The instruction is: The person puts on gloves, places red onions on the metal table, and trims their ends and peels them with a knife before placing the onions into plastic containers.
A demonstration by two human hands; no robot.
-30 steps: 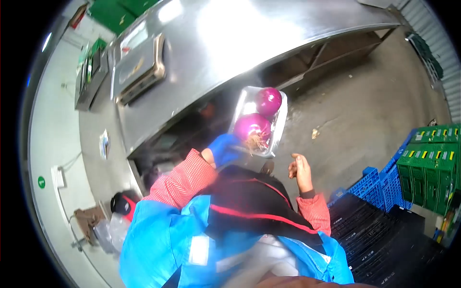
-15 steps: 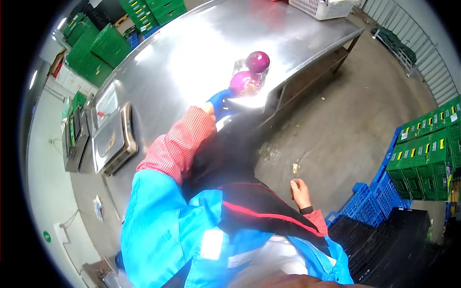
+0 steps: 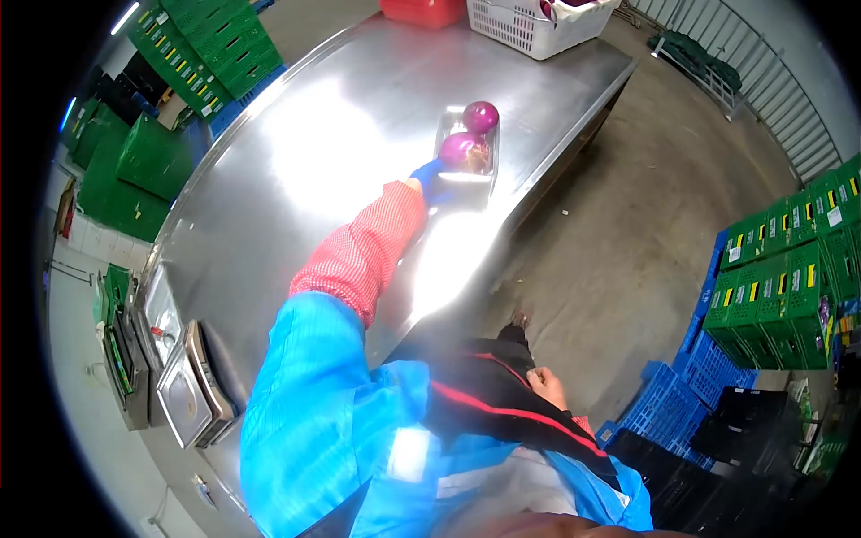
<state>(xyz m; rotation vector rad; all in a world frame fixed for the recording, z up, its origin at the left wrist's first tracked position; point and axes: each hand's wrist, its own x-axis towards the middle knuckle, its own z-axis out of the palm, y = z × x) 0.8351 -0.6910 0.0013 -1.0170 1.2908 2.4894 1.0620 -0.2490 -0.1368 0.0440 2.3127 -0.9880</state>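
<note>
Two red onions, a smaller one behind a larger one, lie in a clear plastic tray on the metal table. My left hand, in a blue glove, grips the tray's near left side beside the larger onion; its fingertips are partly hidden. Low beside my dark trousers hangs my bare right hand, fingers curled, with nothing visible in them. It is away from the table.
A white basket and a red crate stand at the table's far end. To the left is a weighing scale. Green crates are stacked on blue pallets at right, near black crates. The table's right edge borders the floor.
My left arm has reached farther out, and the tray with the onions sits farther along the table from me. My right hand has dropped closer to my leg. The view has shifted.
</note>
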